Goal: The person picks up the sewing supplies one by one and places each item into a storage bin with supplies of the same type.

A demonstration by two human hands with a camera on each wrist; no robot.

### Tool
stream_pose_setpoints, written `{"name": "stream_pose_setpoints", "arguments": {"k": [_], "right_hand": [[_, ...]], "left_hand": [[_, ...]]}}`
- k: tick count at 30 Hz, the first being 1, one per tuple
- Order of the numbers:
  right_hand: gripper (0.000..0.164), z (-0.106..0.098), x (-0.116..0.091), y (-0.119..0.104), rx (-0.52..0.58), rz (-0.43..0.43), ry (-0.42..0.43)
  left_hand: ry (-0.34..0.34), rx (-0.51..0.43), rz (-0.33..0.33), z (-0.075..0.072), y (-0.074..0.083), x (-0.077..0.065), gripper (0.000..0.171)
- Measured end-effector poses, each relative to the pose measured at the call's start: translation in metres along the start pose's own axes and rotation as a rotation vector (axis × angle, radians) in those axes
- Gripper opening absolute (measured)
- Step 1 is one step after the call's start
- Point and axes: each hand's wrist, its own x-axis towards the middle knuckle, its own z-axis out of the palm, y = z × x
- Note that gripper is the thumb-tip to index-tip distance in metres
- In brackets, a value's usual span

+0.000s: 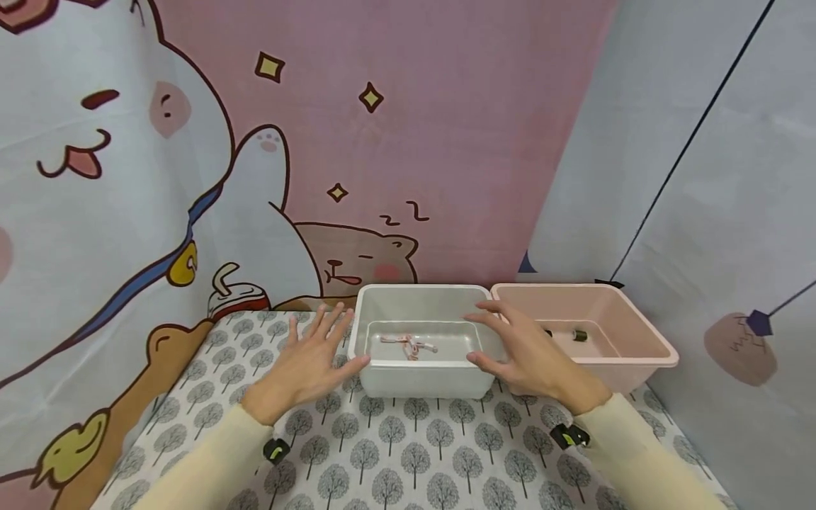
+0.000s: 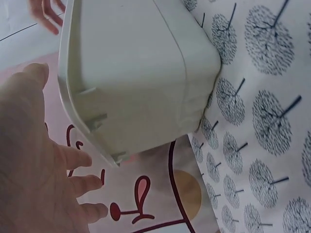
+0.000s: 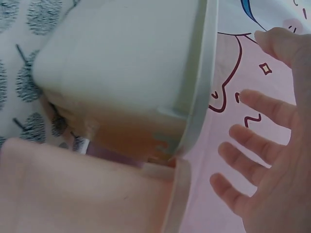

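A white plastic bin stands at the far side of the table, with a small tangle of thin pink-and-white pieces on its floor. My left hand hovers by the bin's left rim, fingers spread and nothing in them. Over the bin's right rim is my right hand, its fingers apart and slightly bent, also holding nothing. In the left wrist view the bin's side wall shows beyond the left fingers. The right wrist view has a gap between the right fingers and the bin's rim.
A pink bin stands against the white one on the right. Inside it lies a small dark green roll; a second dark piece is mostly hidden by my hand. A tree-print cloth covers the table, and a cartoon curtain hangs behind.
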Motion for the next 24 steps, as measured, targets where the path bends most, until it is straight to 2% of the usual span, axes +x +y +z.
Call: {"name": "stream_pose_setpoints", "arguments": {"k": [5,14,24], "right_hand": [[0.078,-0.001,-0.022,0.003,-0.082,0.016,0.056],[0.096,-0.006,-0.064,0.004,-0.127,0.127,0.066],[0.106,-0.007,-0.089,0.001,-0.145,0.237,-0.017]], "left_hand": [[0.014,0.017,-0.009,-0.006,-0.004,-0.008,0.102],[0.056,0.078,-0.02,-0.014,-0.007,-0.025,0.103],[0.056,0.12,-0.052,-0.012,-0.004,-0.039,0.105]]}}
